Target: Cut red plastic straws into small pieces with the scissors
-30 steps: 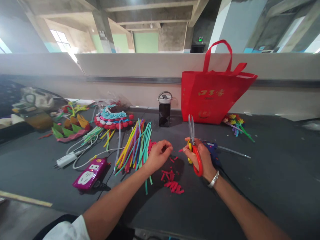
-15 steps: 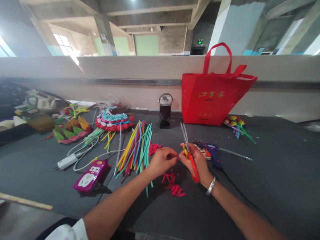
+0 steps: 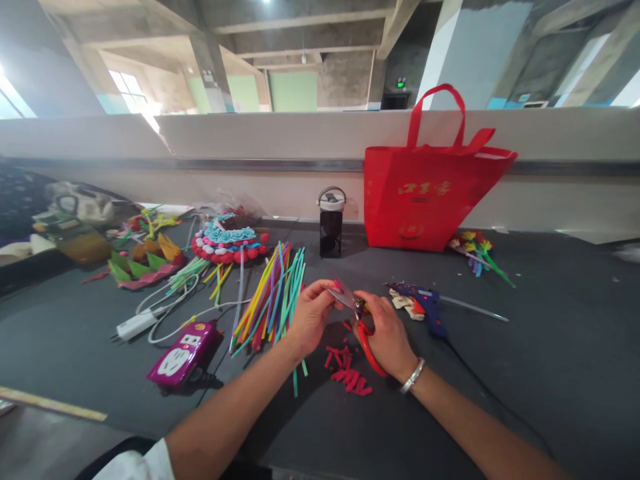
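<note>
My right hand grips red-handled scissors, their blades tilted left towards my left hand. My left hand pinches a small red piece at the blade tips; the piece is mostly hidden by the fingers. Below the hands lies a heap of short red cut pieces on the dark table. A fan of coloured strips lies just left of my left hand.
A blue glue gun with its cord lies right of my hands. A red tote bag and a dark bottle stand at the back. A purple power strip, white plug, paper crafts and small flowers surround them.
The scissors swung from pointing up to pointing left, and my two hands came together. My left hand now holds a red piece at the blades.
</note>
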Demonstrator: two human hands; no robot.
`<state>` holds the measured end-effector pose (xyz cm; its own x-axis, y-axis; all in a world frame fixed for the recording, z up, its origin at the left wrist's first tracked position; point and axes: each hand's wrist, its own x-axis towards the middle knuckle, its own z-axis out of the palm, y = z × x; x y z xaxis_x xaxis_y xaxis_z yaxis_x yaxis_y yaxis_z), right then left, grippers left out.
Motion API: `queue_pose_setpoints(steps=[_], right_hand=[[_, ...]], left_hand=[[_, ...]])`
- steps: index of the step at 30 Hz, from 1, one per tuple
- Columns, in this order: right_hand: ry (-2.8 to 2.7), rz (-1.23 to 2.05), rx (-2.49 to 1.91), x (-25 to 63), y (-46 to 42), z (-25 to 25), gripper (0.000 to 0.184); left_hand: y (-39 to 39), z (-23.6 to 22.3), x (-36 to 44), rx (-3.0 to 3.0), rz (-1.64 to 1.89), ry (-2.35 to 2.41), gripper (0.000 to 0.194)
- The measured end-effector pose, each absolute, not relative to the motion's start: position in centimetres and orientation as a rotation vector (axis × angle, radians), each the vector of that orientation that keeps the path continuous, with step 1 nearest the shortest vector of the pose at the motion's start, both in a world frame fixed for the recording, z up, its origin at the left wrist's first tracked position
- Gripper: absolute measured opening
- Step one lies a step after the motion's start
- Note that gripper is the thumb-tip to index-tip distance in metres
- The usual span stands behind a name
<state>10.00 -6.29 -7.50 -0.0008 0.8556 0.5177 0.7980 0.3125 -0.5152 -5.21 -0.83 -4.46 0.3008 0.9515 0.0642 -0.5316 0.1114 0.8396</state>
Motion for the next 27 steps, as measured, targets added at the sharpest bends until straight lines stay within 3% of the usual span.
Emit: queue_pose_setpoints(steps=[16, 27], right_hand=[[-1.759, 0.076, -1.537, 10.1, -6.55, -7.02, 0.049], [-1.762, 0.101, -1.492, 10.17, -6.41, -7.11, 0.045]], left_hand=[[-0.96, -4.44, -5.26, 1.093, 1.232, 0.623, 0.005], [-1.27, -4.16, -5.18, 1.095, 1.228, 0.625, 0.011]])
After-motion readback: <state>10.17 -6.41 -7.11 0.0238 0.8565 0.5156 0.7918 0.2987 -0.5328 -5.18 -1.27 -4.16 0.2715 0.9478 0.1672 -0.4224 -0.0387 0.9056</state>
